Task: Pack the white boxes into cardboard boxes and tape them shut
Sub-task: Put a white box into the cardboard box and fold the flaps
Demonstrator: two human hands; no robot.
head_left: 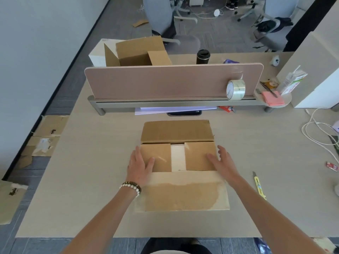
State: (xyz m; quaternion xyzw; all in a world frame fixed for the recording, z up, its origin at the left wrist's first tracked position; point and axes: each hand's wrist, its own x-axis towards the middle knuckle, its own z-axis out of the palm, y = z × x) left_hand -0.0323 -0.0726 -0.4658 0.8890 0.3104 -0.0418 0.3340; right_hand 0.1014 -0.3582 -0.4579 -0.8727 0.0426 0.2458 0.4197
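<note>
Cardboard box point(180, 162): sits on the desk point(91, 180) directly in front of the person, its two short side flaps folded inward, the far long flap standing up and back, the near long flap lying out flat toward the person.
White box point(177, 156): inside the cardboard box, showing as a pale strip in the gap between the two folded side flaps.
Left hand point(141, 164): fingers straight, pressing flat on the left side flap; a beaded bracelet point(132, 186) circles the wrist.
Right hand point(222, 162): fingers straight and spread, resting flat on the right side flap and over the box's right edge.
Tape roll point(236, 89): clear, standing on edge on the rail at the foot of the desk divider point(165, 81), well apart from the box.
Utility knife point(258, 186): yellow, lying on the desk right of the box, beside the right forearm.
Second cardboard box point(139, 52): open, behind the divider.
Black cup point(203, 56): behind the divider, right of that box.
</note>
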